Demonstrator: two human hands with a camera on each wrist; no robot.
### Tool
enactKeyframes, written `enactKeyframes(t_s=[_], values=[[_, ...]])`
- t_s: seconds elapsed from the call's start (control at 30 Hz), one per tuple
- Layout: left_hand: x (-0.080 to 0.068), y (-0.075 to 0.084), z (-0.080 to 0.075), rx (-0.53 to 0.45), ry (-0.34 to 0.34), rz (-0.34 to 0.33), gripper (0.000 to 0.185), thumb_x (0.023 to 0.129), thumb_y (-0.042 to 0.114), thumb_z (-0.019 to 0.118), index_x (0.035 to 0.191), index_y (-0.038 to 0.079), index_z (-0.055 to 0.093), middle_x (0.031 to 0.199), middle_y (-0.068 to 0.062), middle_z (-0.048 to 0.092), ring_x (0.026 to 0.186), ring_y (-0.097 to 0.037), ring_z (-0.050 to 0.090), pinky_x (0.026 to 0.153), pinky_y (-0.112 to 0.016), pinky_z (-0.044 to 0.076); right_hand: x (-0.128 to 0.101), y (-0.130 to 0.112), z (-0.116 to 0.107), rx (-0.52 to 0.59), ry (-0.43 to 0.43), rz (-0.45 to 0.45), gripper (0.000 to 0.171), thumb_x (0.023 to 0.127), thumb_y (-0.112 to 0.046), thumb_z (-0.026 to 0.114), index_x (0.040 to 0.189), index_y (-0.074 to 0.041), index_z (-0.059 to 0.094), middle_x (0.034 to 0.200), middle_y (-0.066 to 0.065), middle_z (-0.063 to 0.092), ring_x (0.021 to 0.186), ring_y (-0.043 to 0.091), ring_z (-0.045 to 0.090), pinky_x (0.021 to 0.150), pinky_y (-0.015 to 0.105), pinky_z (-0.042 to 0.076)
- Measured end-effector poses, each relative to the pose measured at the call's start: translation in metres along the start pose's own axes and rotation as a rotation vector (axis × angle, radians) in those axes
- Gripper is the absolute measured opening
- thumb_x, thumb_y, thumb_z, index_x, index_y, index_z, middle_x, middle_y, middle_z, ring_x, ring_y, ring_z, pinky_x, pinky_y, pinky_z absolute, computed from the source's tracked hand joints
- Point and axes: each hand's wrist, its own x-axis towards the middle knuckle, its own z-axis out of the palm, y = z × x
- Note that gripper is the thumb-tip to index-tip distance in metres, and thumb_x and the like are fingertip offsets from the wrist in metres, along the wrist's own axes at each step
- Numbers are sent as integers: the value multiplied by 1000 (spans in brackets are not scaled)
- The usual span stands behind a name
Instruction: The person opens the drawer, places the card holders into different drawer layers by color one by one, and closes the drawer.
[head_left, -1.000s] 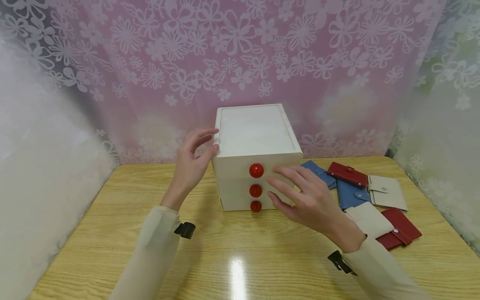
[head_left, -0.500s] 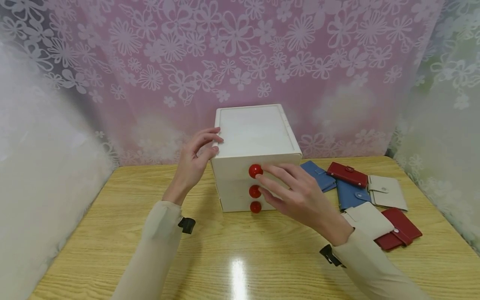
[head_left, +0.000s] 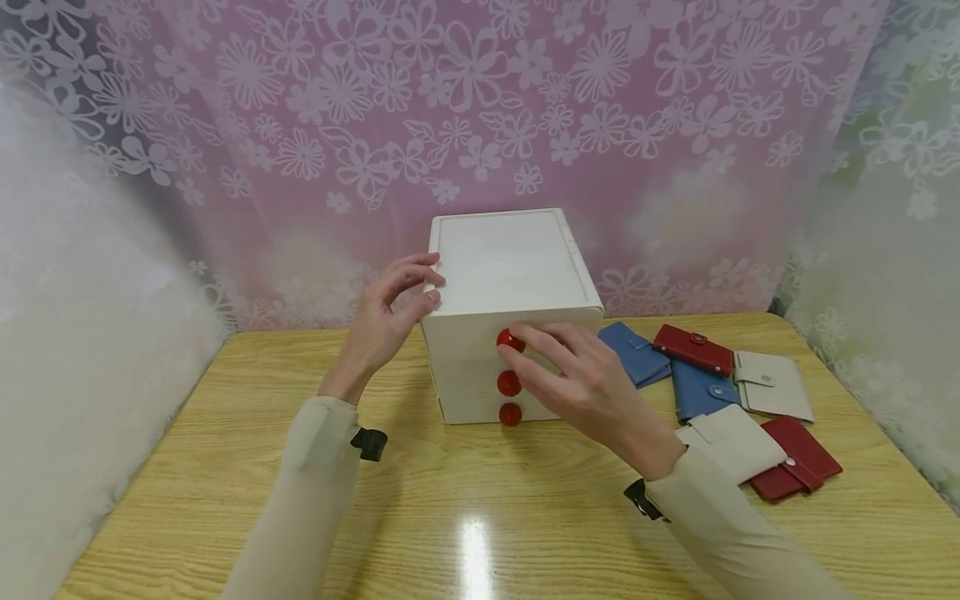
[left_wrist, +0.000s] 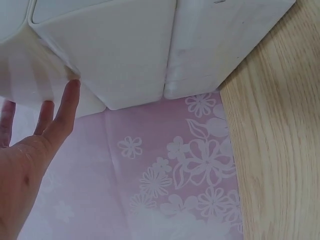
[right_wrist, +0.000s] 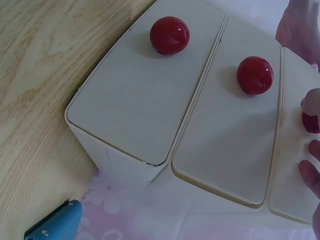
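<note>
A white box of stacked drawers (head_left: 510,258) stands on the table, with three round red knobs down its front. My right hand (head_left: 592,387) pinches the top knob (head_left: 507,339) between thumb and fingers; in the right wrist view that knob is partly covered by the fingers. Below it, the middle knob (head_left: 508,382) and the bottom knob (head_left: 510,414) are untouched. My left hand (head_left: 380,321) rests its fingertips and thumb at the box's upper left edge. From the left wrist view, its fingers (left_wrist: 65,107) look extended against the box. All the drawers look closed.
Several snap-fastened wallets lie right of the box on the wooden table (head_left: 225,467): blue (head_left: 633,352), red (head_left: 693,350), cream (head_left: 772,383) and others overlapping. A pink floral curtain (head_left: 480,125) hangs close behind the box.
My right hand has moved left from beside the knobs and taken hold of the top one. My left fingertips have come slightly further onto the box's top edge.
</note>
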Motion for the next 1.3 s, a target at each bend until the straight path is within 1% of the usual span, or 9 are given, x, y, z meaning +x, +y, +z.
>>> enactKeyframes(t_s=[0.1, 0.2, 0.37, 0.47, 0.63, 0.9, 1.0, 1.13, 1.3], values=[[1, 1, -1, -1, -10, -4, 24, 97, 19, 61, 117, 9, 69, 151, 1, 53, 139, -20, 51, 120, -47, 38, 1, 0, 2, -34, 0, 0, 29, 107, -14, 49, 123, -8, 72, 123, 16, 72, 98, 32, 67, 79, 41, 60], [1, 1, -1, 2, -10, -6, 24, 98, 19, 62, 118, 9, 70, 151, 2, 53, 141, -19, 48, 120, -49, 37, 2, 0, 3, -64, 5, 0, 28, 107, -11, 50, 122, -8, 73, 121, 16, 73, 97, 32, 67, 79, 41, 59], [1, 2, 1, 14, 3, -3, 25, 98, 20, 61, 119, 9, 70, 152, 1, 53, 140, -20, 49, 120, -52, 36, 3, 1, 2, -90, 8, -5, 26, 105, -11, 54, 122, -8, 73, 120, 15, 73, 97, 31, 67, 79, 40, 58], [2, 1, 1, 17, 12, 5, 26, 98, 19, 61, 120, 8, 70, 152, 0, 54, 139, -21, 51, 120, -52, 37, 3, 1, 3, -83, 12, -7, 26, 105, -10, 54, 122, -7, 73, 120, 15, 73, 96, 32, 67, 80, 41, 59], [2, 1, 2, 29, 23, 10, 25, 98, 19, 61, 119, 9, 71, 152, 0, 54, 140, -19, 50, 120, -49, 38, 3, 2, 4, -67, 16, -3, 26, 104, -8, 53, 121, -7, 73, 120, 15, 73, 94, 32, 67, 78, 41, 58], [1, 0, 2, 33, 23, -4, 23, 99, 20, 61, 118, 11, 71, 152, 4, 54, 142, -16, 48, 121, -45, 38, 2, 1, 5, -59, 25, -5, 25, 105, -9, 53, 119, -6, 74, 118, 16, 74, 93, 33, 67, 78, 41, 59], [1, -1, 1, 29, 19, -6, 23, 99, 21, 61, 118, 12, 71, 153, 4, 53, 143, -15, 48, 122, -45, 36, 3, 1, 6, -60, 36, -10, 25, 105, -10, 53, 117, -6, 74, 117, 16, 74, 93, 33, 67, 78, 42, 59], [1, -2, 1, 21, 12, -9, 24, 99, 22, 61, 119, 12, 71, 153, 5, 52, 143, -17, 47, 122, -49, 34, 3, 0, 8, -59, 53, -19, 25, 105, -11, 52, 114, -5, 75, 115, 17, 74, 92, 33, 68, 77, 42, 60], [1, -2, 1, 20, 5, -22, 25, 99, 24, 62, 119, 12, 71, 153, 7, 52, 143, -17, 47, 122, -51, 35, 4, -1, 9, -43, 58, -21, 25, 106, -11, 51, 111, -3, 75, 113, 18, 74, 93, 34, 68, 77, 42, 59]])
